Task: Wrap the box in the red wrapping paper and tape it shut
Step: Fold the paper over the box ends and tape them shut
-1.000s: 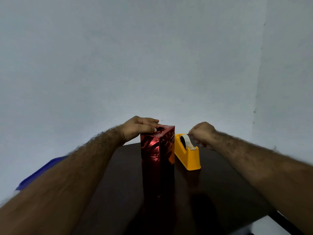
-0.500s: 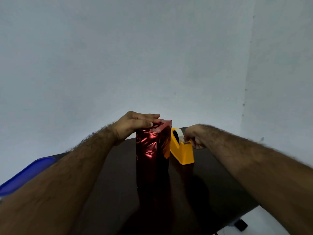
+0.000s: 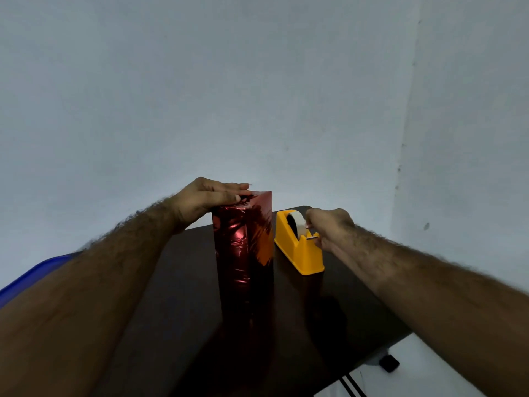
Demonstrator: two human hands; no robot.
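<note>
tape pull under way, top fold held down

the box (image 3: pixel 243 250), already covered in the red wrapping paper (image 3: pixel 237 239), stands upright on the dark table (image 3: pixel 171 296), directly under your left hand (image 3: pixel 206 196). that hand lies across the top end with fingers laid nearly straight, thumb along the near edge, pressing the folded paper flat. nothing is pinched there; it is a press, not a clasp.

just to the right of that hold, close beside the box but apart from it, sits the yellow tape dispenser (image 3: pixel 300 250) with its pale tape roll (image 3: pixel 296 222). your right hand (image 3: pixel 329 227) is at the cutter end, fingers curled in a pinch. it looks to be on the free end of the tape, though the strip itself is too small to make out.

change over the last second: your right hand was closed over the back of the roll; half a second ago it had dropped toward the cutter side, and now it sits beside the blade. the left hand has kept its press on the top throughout, and the box has not shifted against the dispenser.

reading: sides look finished, and the top end is folded but likely not yet taped. the next move calls for drawing out a strip, tearing it on the blade, and carrying it left to the fold under your pressing fingers. risk: if the left hand lifts early, the foil may spring open.

beyond the left forearm, a blue edge (image 3: pixel 34 276) shows at the table's far side.
</note>
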